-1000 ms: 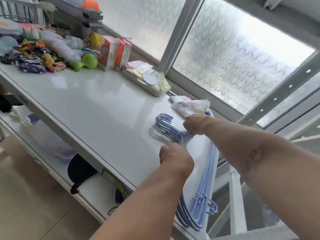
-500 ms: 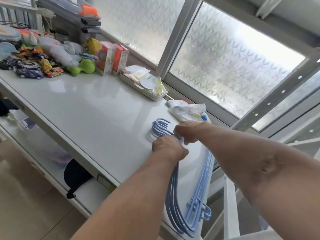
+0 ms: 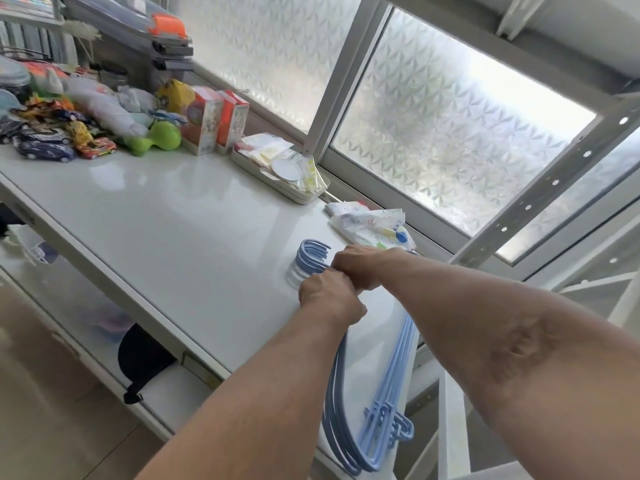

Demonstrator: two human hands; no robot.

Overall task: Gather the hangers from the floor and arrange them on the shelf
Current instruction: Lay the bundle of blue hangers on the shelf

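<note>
**Both hands closed on the stack of blue hangers on the shelf**

I see the blue hangers (image 3: 372,403) lying flat as one nested stack on the white shelf (image 3: 166,216), at its right end beside the frosted window (image 3: 443,133). Their hooks (image 3: 309,258) point away from me, curved over the glossy top, and their long bodies run back toward me, with the far shoulders reaching the near right corner of the shelf and slightly past its edge.

My left hand (image 3: 329,296) sits fisted over the necks of the stack, just behind the hooks, its grip closed on the hangers. My right hand (image 3: 360,266) is pressed against it from the window side, fingers curled shut around the same necks. The two hands touch each other.

Just beyond my right hand lies a crumpled printed packet (image 3: 370,226), close to the hooks but apart from them. Farther along the window sill side sits a shallow white tray (image 3: 304,197) holding papers and a round lid. At the far left end of the shelf is a heap of toy cars (image 3: 59,143), a green dumbbell toy (image 3: 157,138) and two red-and-white cartons (image 3: 214,121). A dark cap (image 3: 142,358) rests on the lower tier.
</note>
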